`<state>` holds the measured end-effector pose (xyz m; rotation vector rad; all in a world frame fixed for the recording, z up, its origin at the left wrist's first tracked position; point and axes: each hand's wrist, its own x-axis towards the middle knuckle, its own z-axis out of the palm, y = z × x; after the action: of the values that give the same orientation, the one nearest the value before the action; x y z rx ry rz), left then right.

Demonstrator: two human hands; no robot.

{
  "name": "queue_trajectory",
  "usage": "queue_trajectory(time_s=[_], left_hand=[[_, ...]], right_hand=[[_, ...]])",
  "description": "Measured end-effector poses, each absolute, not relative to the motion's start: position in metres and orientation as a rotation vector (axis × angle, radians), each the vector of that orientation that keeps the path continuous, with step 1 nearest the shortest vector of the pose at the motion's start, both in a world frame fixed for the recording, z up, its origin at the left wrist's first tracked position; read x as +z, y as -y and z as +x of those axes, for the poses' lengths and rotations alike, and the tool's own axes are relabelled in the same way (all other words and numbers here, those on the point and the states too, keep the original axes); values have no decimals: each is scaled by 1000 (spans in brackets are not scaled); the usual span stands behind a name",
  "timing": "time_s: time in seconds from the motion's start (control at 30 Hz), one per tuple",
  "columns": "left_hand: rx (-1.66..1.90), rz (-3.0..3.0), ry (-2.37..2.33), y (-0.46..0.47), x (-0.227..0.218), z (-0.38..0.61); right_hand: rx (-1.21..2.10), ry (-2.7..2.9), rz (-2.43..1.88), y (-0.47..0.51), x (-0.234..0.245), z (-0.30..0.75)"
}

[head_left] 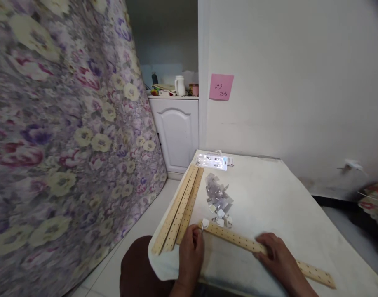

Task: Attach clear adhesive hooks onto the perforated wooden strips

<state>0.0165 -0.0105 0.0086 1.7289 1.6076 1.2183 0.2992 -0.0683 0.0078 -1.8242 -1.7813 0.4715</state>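
Observation:
A long perforated wooden strip [238, 241] lies across the near part of the white-covered table [284, 198]. My left hand [191, 251] is closed in a pinch at the strip's left end, where a small white clip [205, 224] sits. My right hand [277, 255] presses down on the middle of the same strip with curled fingers. Just beyond the strip lies a pile of several small silvery clips [219, 198].
Three more perforated strips [181, 208] lie side by side along the table's left edge. A clear blister pack [212, 161] rests at the far left corner. A flowered mattress [62, 136] leans at left; a white cabinet [176, 132] stands behind. A pink note [221, 87] is on the wall.

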Motion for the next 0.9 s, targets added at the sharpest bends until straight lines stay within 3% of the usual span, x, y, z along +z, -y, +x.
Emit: queue_trajectory(time_s=[0.43, 0.67, 0.9], left_hand=[[1220, 1779, -1596, 14, 13, 16], [1210, 1783, -1571, 13, 11, 16], [1229, 1774, -1578, 13, 9, 17]], right_hand=[[593, 1675, -1774, 25, 32, 245], [478, 1611, -1984, -1, 19, 226], [511, 1601, -1928, -2, 14, 227]])
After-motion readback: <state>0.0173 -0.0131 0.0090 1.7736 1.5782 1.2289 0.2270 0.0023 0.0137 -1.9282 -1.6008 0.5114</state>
